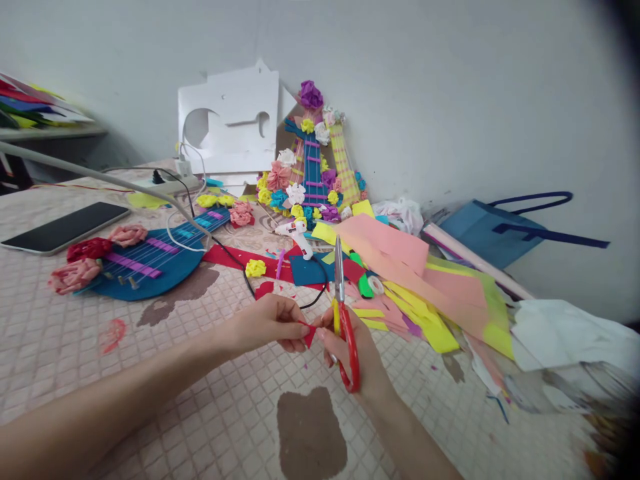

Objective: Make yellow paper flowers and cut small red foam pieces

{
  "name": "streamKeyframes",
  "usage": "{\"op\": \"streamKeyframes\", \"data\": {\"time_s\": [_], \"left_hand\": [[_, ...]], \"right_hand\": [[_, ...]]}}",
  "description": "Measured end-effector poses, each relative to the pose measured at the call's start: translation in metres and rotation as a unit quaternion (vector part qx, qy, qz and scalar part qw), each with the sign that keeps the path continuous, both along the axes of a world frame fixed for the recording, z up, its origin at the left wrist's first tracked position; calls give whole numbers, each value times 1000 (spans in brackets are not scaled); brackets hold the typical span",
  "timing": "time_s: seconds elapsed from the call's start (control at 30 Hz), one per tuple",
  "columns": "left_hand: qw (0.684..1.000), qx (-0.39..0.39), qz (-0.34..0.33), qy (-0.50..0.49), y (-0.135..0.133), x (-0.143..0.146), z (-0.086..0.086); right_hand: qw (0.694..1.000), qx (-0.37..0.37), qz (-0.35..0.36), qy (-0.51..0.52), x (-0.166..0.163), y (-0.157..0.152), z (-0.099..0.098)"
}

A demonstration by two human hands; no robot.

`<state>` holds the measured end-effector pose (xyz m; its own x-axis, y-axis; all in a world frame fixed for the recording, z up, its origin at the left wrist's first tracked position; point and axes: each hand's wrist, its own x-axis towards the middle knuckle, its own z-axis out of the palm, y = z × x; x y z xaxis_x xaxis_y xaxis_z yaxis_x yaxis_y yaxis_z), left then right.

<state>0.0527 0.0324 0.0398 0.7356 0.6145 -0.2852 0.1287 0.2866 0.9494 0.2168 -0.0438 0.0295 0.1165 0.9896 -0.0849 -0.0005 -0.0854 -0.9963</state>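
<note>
In the head view, taking the red piece [309, 337] as the centre of the clock, the left hand [277, 323] comes in from nine o'clock, its thumb and forefinger pinched on the piece's left side. The right hand [357, 353], coming from four o'clock, is curled around the handles of the scissors [349, 353], while its thumb and fingertip meet the piece's right side. The grip from both sides probably keeps so small a scrap taut and steady. The scissors' blades lie together and point to twelve o'clock, away from the left fingers; parking them in the palm seems a way to free the fingertips without laying the tool down.

The white glue gun [294, 232] rests on the bench [225, 407] at twelve o'clock, likely left there to be within reach. Beyond it, flower-trimmed paper instruments [314, 170] lean on the wall, which appears to prop them upright. A blue paper guitar [155, 273] lies flat at ten o'clock, with a phone [65, 227] farther out. A yellow flower [255, 268] sits between ten and eleven. At two o'clock, pink sheets [400, 243] overlap yellow strips, perhaps pushed aside to leave working room before the person.
</note>
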Motion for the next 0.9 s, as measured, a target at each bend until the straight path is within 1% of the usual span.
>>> {"op": "streamKeyframes", "data": {"time_s": [0.2, 0.47, 0.6, 0.77, 0.9], "left_hand": [[1000, 7, -5, -5, 0, 0, -4], [1000, 7, -6, -2, 1, 0, -3], [1000, 0, -7, -6, 0, 0, -2], [1000, -1, -7, -5, -1, 1, 0], [1000, -5, -8, -7, 0, 0, 1]], "right_hand": [[1000, -3, -2, -17, -2, 0, 3], [1000, 1, 15, -14, -1, -2, 4], [1000, 0, 9, -4, -1, -2, 4], [1000, -11, 9, -20, -3, -3, 7], [1000, -1, 15, -6, -2, -3, 6]]}}
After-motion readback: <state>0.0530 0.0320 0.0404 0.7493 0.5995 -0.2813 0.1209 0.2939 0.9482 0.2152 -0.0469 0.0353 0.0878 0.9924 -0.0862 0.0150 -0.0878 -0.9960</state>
